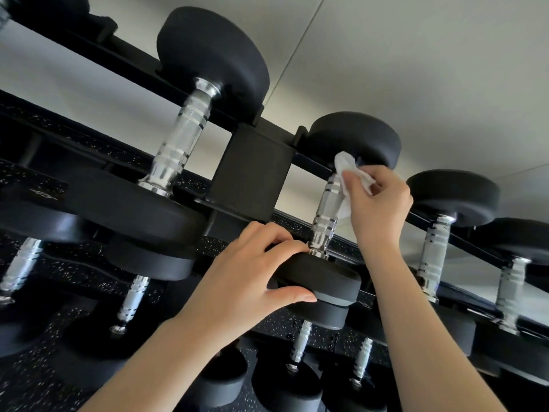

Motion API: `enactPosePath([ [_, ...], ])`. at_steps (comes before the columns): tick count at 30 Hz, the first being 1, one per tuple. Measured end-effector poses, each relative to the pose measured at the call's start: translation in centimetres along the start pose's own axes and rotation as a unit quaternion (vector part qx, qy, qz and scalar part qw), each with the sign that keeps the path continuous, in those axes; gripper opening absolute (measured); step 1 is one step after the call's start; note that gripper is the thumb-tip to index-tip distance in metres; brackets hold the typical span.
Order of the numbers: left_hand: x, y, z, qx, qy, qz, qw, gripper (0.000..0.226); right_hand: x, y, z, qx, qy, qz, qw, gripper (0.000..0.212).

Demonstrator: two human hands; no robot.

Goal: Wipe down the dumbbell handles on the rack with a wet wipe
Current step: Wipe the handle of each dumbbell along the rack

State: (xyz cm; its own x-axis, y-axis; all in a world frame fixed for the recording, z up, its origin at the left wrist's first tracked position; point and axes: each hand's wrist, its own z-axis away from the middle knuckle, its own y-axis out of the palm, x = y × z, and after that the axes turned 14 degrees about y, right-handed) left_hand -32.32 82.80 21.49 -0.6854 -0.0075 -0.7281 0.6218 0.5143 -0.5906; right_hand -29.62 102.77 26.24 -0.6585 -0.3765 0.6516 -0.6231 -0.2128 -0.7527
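Right hand (377, 203) pinches the white wet wipe (350, 176) against the upper part of the knurled chrome handle (326, 209) of a dumbbell sitting on the top tier of the black rack (252, 171). That handle's long axis runs from the near black head (323, 278) up and away, leaning slightly right, to the far head (353, 138) by the wall. Left hand (252, 272) grips the near head, fingers (285, 242) curled over its top and thumb below.
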Motion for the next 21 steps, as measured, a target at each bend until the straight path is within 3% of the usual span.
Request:
enactPosePath([
  [4, -0.2, -0.4, -0.3, 0.018, 0.008, -0.014, 1.0, 0.054, -0.2, -1.4, 1.6, 0.084, 0.036, -0.002, 0.996, 0.004],
  [6, -0.3, -0.6, -0.6, 0.028, 0.017, -0.023, 0.999, 0.056, -0.6, -2.5, 2.5, 0.089, 0.061, -0.024, 0.994, 0.005],
  [14, -1.9, -1.1, -2.8, 0.078, 0.065, -0.061, 0.993, 0.07, -4.2, -11.4, 4.7, -0.028, 0.162, -0.15, 0.975, 0.003],
  [18, -5.5, 1.9, -5.3, 0.092, 0.104, -0.067, 0.988, 0.066, -7.6, -16.1, 4.4, -0.113, 0.194, -0.192, 0.955, 0.007],
  [21, -8.2, 5.5, -7.1, 0.107, 0.137, -0.079, 0.982, 0.062, -10.8, -18.1, 2.9, -0.121, 0.198, -0.182, 0.956, 0.006],
])
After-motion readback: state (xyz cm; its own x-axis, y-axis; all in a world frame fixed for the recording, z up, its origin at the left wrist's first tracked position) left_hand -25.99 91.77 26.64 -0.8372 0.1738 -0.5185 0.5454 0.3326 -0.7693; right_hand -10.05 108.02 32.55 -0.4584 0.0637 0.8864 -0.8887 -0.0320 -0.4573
